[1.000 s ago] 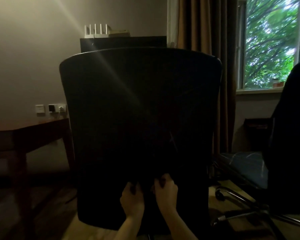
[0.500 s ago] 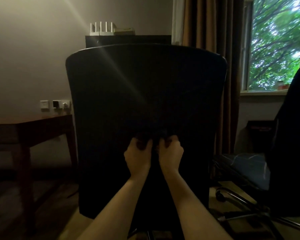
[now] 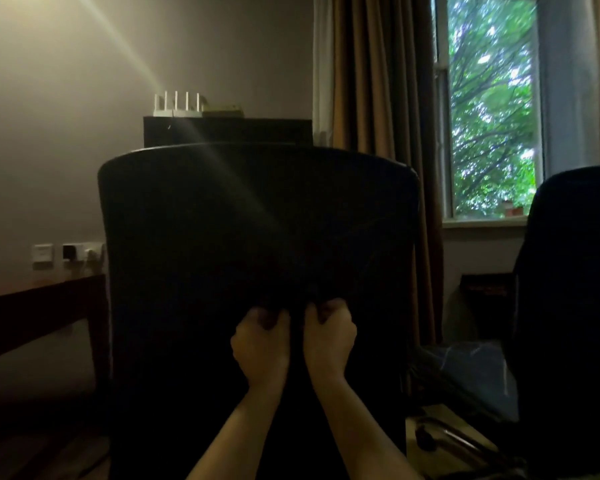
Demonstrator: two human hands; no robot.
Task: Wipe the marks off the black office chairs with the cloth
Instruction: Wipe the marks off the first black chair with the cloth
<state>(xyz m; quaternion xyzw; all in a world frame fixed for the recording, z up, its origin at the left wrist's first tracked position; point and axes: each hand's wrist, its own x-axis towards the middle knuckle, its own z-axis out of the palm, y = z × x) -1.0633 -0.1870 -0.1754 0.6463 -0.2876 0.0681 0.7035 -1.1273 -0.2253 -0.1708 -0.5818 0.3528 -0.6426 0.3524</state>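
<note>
A black office chair (image 3: 222, 220) stands right in front of me with its wide backrest facing me. My left hand (image 3: 262, 344) and my right hand (image 3: 328, 337) are side by side against the lower middle of the backrest, fingers curled round a dark cloth (image 3: 293, 292) that barely stands out from the black back. Faint pale scratch marks (image 3: 371, 226) show on the right part of the backrest. A second black chair (image 3: 575, 306) stands at the right edge, with its blue-grey seat (image 3: 471, 372) towards me.
A dark wooden table (image 3: 39, 306) stands at the left under wall sockets (image 3: 66, 252). Behind the chair is a dark cabinet (image 3: 229, 131) with a white router (image 3: 177, 105) on top. Brown curtains (image 3: 378, 98) and a window (image 3: 492, 116) are at the right.
Both hands have moved up the backrest with the cloth, from its bottom edge to its lower middle. My view has tilted up a little.
</note>
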